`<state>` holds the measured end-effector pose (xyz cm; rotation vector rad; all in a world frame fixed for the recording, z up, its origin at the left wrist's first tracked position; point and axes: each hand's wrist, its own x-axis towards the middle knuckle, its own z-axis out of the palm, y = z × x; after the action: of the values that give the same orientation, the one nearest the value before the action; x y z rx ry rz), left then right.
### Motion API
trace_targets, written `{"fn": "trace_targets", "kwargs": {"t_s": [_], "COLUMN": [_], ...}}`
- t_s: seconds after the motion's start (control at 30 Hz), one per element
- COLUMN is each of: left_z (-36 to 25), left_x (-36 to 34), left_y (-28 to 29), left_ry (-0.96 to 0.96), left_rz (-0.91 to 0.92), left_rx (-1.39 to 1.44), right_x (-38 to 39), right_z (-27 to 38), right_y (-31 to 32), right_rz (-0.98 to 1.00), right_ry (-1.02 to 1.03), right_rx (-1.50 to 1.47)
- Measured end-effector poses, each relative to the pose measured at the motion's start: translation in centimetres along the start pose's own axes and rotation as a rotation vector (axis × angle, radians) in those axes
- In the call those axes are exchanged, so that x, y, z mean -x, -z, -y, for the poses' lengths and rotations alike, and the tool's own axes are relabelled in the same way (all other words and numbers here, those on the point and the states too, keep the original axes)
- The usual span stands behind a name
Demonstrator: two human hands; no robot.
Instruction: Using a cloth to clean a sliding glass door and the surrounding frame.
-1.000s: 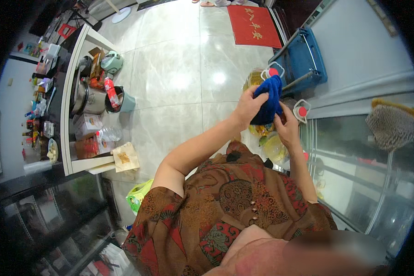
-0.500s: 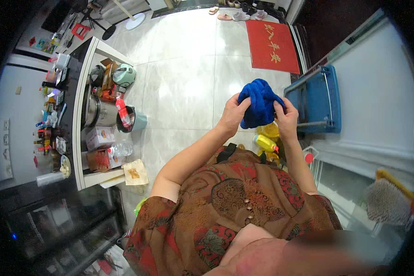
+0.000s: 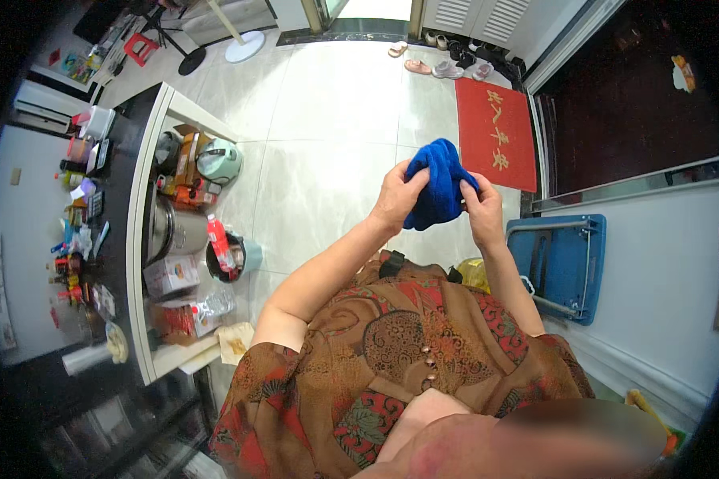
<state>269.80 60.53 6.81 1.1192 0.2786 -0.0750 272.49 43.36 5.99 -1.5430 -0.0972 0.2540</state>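
**Around the tiled floor**

We are looking down on a pale tiled floor [image 3: 335, 144]. A red doormat [image 3: 495, 132] is lying near the dark doorway, and several slippers [image 3: 443, 68] are sitting in a row just beyond it. A blue folding stool [image 3: 563, 263] is leaning by the white wall on our right. On our left, an open white shelf unit [image 3: 148, 263] is holding a pale green kettle [image 3: 218, 160], a steel pot [image 3: 172, 231], a red-capped bottle [image 3: 218, 239] and boxes. A white fan base [image 3: 244, 52] is standing farther off.

Home entryway: doormat [image 3: 497, 133], shoes [image 3: 447, 70]
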Motion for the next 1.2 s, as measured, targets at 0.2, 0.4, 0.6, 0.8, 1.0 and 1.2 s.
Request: {"fn": "trace_targets", "kwargs": {"t_s": [0.2, 0.4, 0.6, 0.8, 1.0, 1.2], "left_z": [-4.6, -9.0, -14.4, -20.9, -23.3, -26.8], "left_x": [-11.4, -24.0, -35.8, -46.1, -57.6, -68.8], "left_y": [3.9, 6.1, 10.1, 13.2, 17.5, 19.4], "left_ry": [-0.011, -0.007, -0.074, -0.108, 0.060, 0.202], "left_rz": [0.006, -0.022, -0.212, -0.226, -0.097, 0.165], "left_rx": [0.021, 0.064, 0.085, 0.156, 0.094, -0.004], "right_x": [-10.8, -25.4, -40.0, -52.1, -62.4, -71.5], "right_z": [0.1, 0.3, 2.6, 2.8, 0.7, 1.8], "right_y": [-3.2, -5.1, -9.1, -14.8, -20.0, -21.1], "right_rz": [0.053, 0.103, 0.584, 0.588, 0.190, -0.053], "right_ry": [-0.063, -0.009, 0.138, 0.209, 0.037, 0.004], "right_rx": [-0.051, -0.088, 0.229, 0.283, 0.069, -0.002]}}
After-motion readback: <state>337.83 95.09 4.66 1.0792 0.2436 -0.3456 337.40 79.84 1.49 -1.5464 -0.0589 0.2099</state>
